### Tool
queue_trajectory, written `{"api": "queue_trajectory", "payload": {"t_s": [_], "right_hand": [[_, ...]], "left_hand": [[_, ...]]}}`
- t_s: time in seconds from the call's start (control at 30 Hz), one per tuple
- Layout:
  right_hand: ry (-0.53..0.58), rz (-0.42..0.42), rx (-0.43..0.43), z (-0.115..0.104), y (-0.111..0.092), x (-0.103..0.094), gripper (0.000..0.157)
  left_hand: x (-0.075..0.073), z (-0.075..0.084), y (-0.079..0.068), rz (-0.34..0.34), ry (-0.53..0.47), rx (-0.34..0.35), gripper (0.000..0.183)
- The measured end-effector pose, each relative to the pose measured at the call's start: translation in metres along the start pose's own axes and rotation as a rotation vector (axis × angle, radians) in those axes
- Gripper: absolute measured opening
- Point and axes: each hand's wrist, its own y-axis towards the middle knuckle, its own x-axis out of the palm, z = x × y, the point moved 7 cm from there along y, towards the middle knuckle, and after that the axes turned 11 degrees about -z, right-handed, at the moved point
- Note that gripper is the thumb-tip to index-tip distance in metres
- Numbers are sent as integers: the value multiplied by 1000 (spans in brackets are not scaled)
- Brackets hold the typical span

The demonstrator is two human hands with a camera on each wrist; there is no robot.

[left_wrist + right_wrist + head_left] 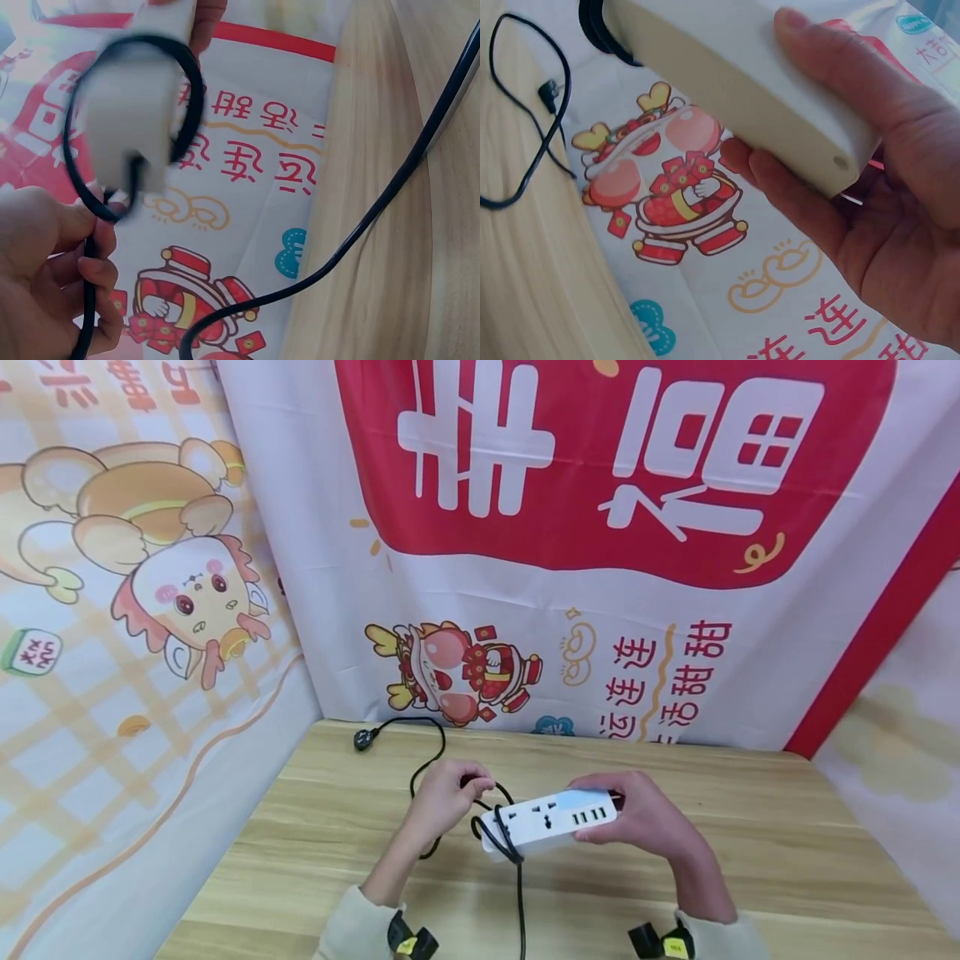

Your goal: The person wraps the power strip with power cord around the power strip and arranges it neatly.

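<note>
A white power strip (pixel 558 814) with sockets and several USB ports is held above the table, tilted a little. My right hand (pixel 637 814) grips its right end, thumb on one side and fingers on the other, as the right wrist view shows. Loops of its black cord (pixel 193 97) pass around the left end of the strip. My left hand (pixel 446 793) pinches the cord (pixel 89 292) between thumb and fingers, just left of the strip. From there the cord runs over the table to a black plug (pixel 364 739) at the back left.
Below is a wood-grain table (pixel 675 893). A white and red printed cloth (pixel 570 593) hangs along its back edge, and a checked cartoon cloth (pixel 150 693) hangs at the left. A length of cord (pixel 521 902) trails down toward the table's front.
</note>
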Motion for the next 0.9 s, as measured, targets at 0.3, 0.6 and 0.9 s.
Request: {"api": "queue_trajectory", "payload": {"t_s": [0.3, 0.6, 0.9], "right_hand": [[-97, 148, 144, 10, 6, -2, 55], [-179, 285, 209, 16, 8, -8, 63], [-187, 420, 203, 19, 1, -19, 60]], "left_hand": [[-4, 19, -6, 62, 129, 34, 15], [0, 33, -5, 145, 172, 68, 22], [6, 27, -4, 137, 91, 37, 17]]}}
